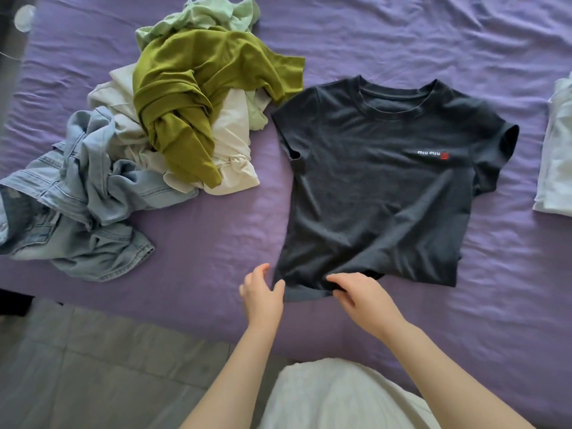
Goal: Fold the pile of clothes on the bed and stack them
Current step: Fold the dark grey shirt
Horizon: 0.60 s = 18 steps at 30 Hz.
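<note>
The dark T-shirt (380, 187) lay flat on the purple bed (216, 243), soft, light and likely best taken at its hem, where the right hand (362, 297) pinched it while the left hand (263, 295) hovered with fingers loosely spread.

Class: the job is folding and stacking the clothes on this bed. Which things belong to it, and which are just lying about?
Job: dark T-shirt, olive top, denim garment, cream garment, mint garment, folded white clothes.
Lying about: round pale object, grey floor.
</note>
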Each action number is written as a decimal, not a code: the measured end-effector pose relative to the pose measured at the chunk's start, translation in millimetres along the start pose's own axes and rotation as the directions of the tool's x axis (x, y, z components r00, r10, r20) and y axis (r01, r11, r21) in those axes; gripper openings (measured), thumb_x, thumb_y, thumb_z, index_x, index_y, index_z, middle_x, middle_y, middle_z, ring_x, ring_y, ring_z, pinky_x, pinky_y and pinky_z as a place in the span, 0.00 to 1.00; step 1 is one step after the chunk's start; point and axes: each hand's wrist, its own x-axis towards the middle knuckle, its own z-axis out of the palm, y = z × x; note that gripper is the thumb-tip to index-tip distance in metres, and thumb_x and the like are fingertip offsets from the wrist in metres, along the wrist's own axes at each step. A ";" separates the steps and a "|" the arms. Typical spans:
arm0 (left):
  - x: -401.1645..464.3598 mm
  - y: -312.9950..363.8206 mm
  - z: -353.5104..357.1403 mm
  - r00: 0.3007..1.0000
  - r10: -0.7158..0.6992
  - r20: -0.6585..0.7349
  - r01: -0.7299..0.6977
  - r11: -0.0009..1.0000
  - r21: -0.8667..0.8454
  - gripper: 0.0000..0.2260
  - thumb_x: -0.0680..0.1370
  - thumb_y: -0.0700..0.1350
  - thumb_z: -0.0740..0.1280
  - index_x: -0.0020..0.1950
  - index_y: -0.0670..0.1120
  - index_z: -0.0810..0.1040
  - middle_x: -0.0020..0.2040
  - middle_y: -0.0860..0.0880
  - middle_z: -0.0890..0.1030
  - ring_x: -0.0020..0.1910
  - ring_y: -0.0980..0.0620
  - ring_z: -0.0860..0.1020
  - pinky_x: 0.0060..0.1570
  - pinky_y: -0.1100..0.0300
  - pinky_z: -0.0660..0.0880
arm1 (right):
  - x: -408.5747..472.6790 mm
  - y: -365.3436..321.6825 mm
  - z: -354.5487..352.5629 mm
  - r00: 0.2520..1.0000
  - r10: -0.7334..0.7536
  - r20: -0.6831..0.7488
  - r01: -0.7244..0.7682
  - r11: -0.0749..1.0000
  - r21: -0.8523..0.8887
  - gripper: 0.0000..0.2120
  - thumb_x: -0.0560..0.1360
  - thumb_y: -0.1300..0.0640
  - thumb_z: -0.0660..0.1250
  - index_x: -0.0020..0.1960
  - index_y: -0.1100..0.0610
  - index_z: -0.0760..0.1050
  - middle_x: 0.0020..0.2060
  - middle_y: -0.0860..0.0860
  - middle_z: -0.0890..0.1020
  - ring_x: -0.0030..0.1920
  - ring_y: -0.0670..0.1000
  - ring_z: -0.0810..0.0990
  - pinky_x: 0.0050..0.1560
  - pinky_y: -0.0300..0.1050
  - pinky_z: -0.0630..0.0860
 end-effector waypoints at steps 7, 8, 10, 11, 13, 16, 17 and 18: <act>-15.2 70.1 47.2 0.810 0.536 0.237 -0.555 0.832 0.014 0.16 0.78 0.42 0.64 0.66 0.49 0.75 0.61 0.51 0.77 0.61 0.51 0.70 0.61 0.63 0.65 | -32.1 54.8 -41.8 0.842 0.209 -0.497 -0.209 0.976 0.057 0.11 0.72 0.69 0.69 0.54 0.63 0.80 0.51 0.58 0.81 0.52 0.61 0.79 0.54 0.53 0.75; -18.3 83.2 58.7 0.755 0.593 0.279 -0.623 0.782 0.025 0.16 0.79 0.43 0.64 0.67 0.49 0.74 0.62 0.51 0.76 0.63 0.50 0.69 0.62 0.62 0.65 | -35.4 62.6 -47.3 0.812 0.230 -0.536 -0.250 0.967 0.036 0.12 0.71 0.69 0.70 0.54 0.64 0.80 0.52 0.60 0.80 0.53 0.63 0.78 0.54 0.57 0.75; -24.4 102.4 82.2 0.666 0.642 0.380 -0.710 0.702 0.057 0.18 0.79 0.43 0.63 0.69 0.49 0.72 0.66 0.49 0.73 0.66 0.48 0.66 0.64 0.57 0.65 | -40.1 76.2 -55.9 0.759 0.353 -0.547 -0.396 0.917 0.042 0.19 0.70 0.66 0.71 0.61 0.63 0.76 0.59 0.62 0.77 0.60 0.65 0.73 0.59 0.60 0.70; -26.6 108.8 93.1 0.636 0.635 0.438 -0.733 0.674 0.087 0.19 0.79 0.44 0.63 0.71 0.50 0.70 0.69 0.48 0.70 0.69 0.47 0.64 0.66 0.55 0.65 | -42.5 82.0 -58.6 0.730 0.459 -0.507 -0.489 0.868 0.082 0.23 0.71 0.63 0.71 0.65 0.62 0.72 0.63 0.62 0.74 0.64 0.64 0.70 0.62 0.59 0.67; -27.5 116.3 108.6 0.626 0.565 0.538 -0.737 0.654 0.171 0.21 0.80 0.44 0.62 0.73 0.52 0.66 0.73 0.47 0.64 0.72 0.47 0.60 0.68 0.51 0.65 | -45.0 90.6 -60.3 0.649 0.665 -0.369 -0.631 0.742 0.226 0.29 0.73 0.57 0.70 0.70 0.61 0.64 0.65 0.59 0.72 0.66 0.61 0.69 0.64 0.56 0.63; -24.7 117.8 117.0 0.655 0.500 0.567 -0.704 0.676 0.219 0.22 0.80 0.45 0.61 0.74 0.52 0.63 0.74 0.48 0.62 0.73 0.47 0.58 0.68 0.50 0.65 | -48.7 95.5 -58.0 0.671 0.672 -0.312 -0.626 0.740 0.246 0.19 0.74 0.56 0.69 0.63 0.60 0.72 0.54 0.57 0.79 0.58 0.60 0.72 0.57 0.52 0.64; -23.3 117.1 117.0 0.657 0.502 0.563 -0.705 0.674 0.222 0.22 0.80 0.45 0.61 0.74 0.51 0.64 0.74 0.48 0.63 0.72 0.47 0.59 0.68 0.50 0.64 | -51.2 94.6 -57.8 0.699 0.610 -0.373 -0.563 0.791 0.238 0.14 0.74 0.58 0.69 0.57 0.62 0.75 0.50 0.58 0.80 0.55 0.61 0.73 0.55 0.52 0.65; -22.5 116.4 116.0 0.654 0.505 0.563 -0.710 0.667 0.227 0.22 0.80 0.45 0.61 0.74 0.51 0.64 0.74 0.48 0.63 0.72 0.46 0.60 0.68 0.49 0.65 | -53.8 93.1 -58.1 0.713 0.529 -0.460 -0.473 0.847 0.241 0.09 0.73 0.60 0.70 0.51 0.63 0.77 0.47 0.58 0.80 0.54 0.61 0.74 0.54 0.52 0.66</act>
